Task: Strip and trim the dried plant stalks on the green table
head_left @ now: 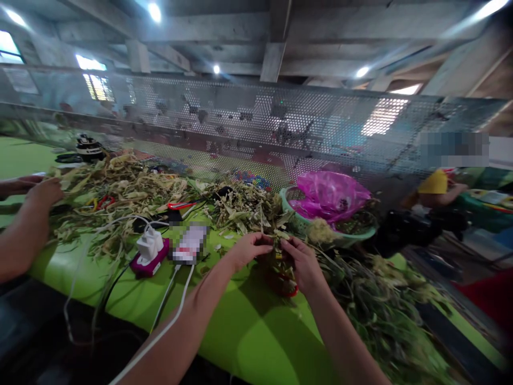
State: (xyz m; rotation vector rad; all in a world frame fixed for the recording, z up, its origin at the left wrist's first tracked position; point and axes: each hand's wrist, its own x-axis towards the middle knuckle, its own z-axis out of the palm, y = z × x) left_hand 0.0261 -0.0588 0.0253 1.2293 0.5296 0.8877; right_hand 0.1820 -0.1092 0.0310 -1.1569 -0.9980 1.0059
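Plant sprig (276, 241): apparently being pinched by the fingertips of the left hand (247, 250) and right hand (305, 263), just right of the centre of the frame. Being so slight, risking a snap or a slip under uneven pulling. On slipping, probably landing among the dry scraps (250, 208) just beyond and getting lost for looking alike. Hovering near a red-handled tool (290, 292), perhaps scissors; not showing clearly whether hanging from the right hand or resting on the green bench (260, 326). If hanging loosely, possibly dropping or nicking a finger. Working with a white cable (185, 294) passing against or over the left forearm (188, 326), lower left of the frame: risking a snag, then dragging the phone (189, 243) towards the near edge. Working close to the green basket (371, 234) too, possibly knocking its rim and tipping out the pink bag (336, 192).
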